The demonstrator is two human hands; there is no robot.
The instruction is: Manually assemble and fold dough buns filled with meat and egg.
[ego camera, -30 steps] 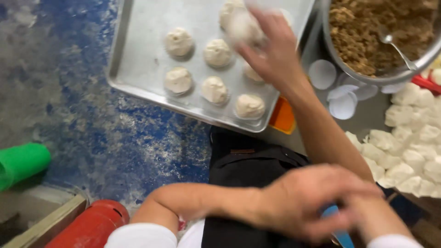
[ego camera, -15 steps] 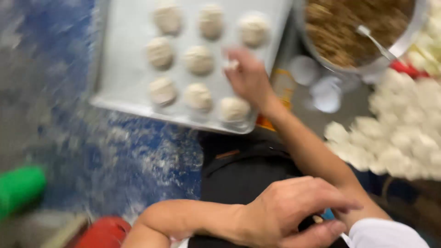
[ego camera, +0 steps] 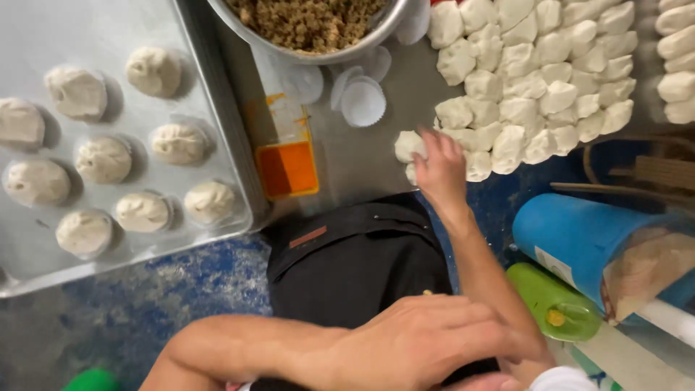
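Observation:
My right hand [ego camera: 439, 165] reaches forward from the lower right, its fingers spread over a small white dough piece [ego camera: 407, 145] at the near edge of a big pile of dough pieces [ego camera: 536, 80]. It touches the piece; a closed grip is not visible. My left hand [ego camera: 423, 340] lies flat across my right upper arm at the bottom of the view, holding nothing. On the left, a metal tray [ego camera: 242, 166] carries several shaped buns [ego camera: 105, 159]. A metal bowl of brown minced filling [ego camera: 304, 22] stands at the top.
White paper cups [ego camera: 362, 101] lie below the bowl, beside an orange rectangular piece [ego camera: 289, 168]. My black apron [ego camera: 355, 253] covers my lap. A blue cylinder container [ego camera: 579, 239] and a green bottle [ego camera: 554, 298] sit at the right, on a floury blue floor [ego camera: 195, 282].
My right hand left the bun tray and swung right to the dough pile. The view shifted right with it. My left hand stayed resting on my right arm.

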